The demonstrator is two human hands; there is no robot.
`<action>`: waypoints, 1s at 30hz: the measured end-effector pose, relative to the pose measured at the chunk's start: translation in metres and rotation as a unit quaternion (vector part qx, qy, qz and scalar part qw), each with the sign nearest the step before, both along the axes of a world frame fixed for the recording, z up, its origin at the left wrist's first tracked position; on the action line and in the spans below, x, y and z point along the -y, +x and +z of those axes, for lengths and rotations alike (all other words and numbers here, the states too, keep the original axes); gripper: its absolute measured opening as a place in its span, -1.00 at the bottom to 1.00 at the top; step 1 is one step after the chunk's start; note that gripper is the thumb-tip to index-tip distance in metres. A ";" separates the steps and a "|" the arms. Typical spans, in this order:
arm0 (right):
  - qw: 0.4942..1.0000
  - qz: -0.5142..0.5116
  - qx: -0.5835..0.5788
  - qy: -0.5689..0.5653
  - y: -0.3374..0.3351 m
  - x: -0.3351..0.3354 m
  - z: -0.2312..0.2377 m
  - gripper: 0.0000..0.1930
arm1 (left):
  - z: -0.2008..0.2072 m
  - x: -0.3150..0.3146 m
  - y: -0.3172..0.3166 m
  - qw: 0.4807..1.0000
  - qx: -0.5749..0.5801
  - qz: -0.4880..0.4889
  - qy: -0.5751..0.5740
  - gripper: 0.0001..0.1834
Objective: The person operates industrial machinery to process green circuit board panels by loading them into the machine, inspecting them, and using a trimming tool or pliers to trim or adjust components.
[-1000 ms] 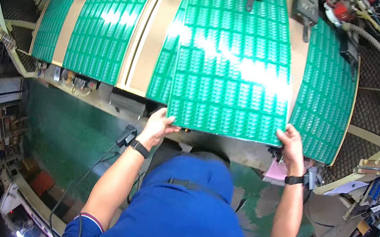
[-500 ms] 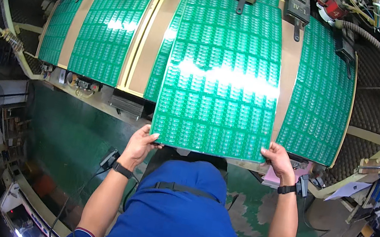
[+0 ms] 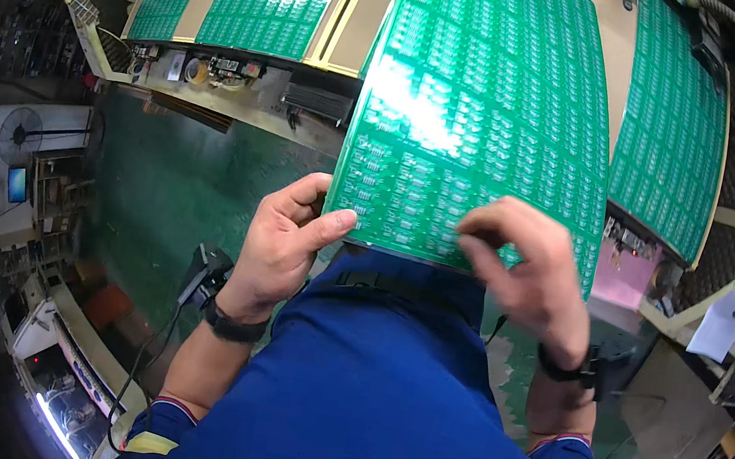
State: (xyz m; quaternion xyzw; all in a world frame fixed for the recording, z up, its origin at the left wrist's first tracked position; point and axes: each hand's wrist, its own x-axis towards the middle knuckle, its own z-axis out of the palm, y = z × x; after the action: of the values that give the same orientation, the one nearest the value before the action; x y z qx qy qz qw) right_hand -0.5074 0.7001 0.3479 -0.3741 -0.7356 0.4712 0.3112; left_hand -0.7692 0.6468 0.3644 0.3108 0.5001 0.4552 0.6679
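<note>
Circuit panel [image 3: 485, 122] lies between left hand [image 3: 281, 244] and right hand [image 3: 527, 272].

The top of the green circuit panel [image 3: 486, 113] is cut off by the upper edge of the picture. A bright glare hides some of its small parts. The right hand [image 3: 532, 273] is blurred and covers the panel's lower right part, so its grip is not clear. The fingers of the left hand [image 3: 287, 240] are hidden behind the panel; only the thumb shows. The things on the workbench [image 3: 226, 82] are too small to tell.
</note>
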 end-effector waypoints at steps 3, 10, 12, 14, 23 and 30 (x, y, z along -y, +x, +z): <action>0.999 -0.015 -0.043 0.026 -0.038 0.060 0.020 -0.81 | 0.020 0.039 0.001 1.000 -0.004 -0.013 0.022 -0.76; 0.992 -0.115 -0.052 0.016 -0.061 0.154 0.035 -0.83 | 0.050 0.110 0.006 0.992 -0.093 -0.048 0.070 -0.78; 0.985 -0.143 -0.048 0.083 -0.060 0.170 0.038 -0.83 | 0.053 0.121 0.014 0.992 -0.083 -0.056 0.082 -0.78; 0.981 -0.157 -0.050 0.102 -0.056 0.184 0.040 -0.82 | 0.057 0.129 0.024 0.991 -0.079 -0.061 0.094 -0.77; 0.949 -0.242 -0.074 0.186 -0.016 0.203 0.046 -0.78 | 0.083 0.132 0.089 0.900 -0.301 -0.114 0.292 -0.84; 0.908 -0.223 -0.091 0.342 0.032 0.179 0.048 -0.69 | 0.107 0.121 0.144 0.841 -0.380 -0.086 0.376 -0.91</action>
State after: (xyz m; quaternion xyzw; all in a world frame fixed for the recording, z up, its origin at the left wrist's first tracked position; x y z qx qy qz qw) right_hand -0.4755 0.5211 0.3956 -0.3545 -0.7178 0.1405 0.5825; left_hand -0.6255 0.5258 0.4711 0.7286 0.4761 0.3951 0.2938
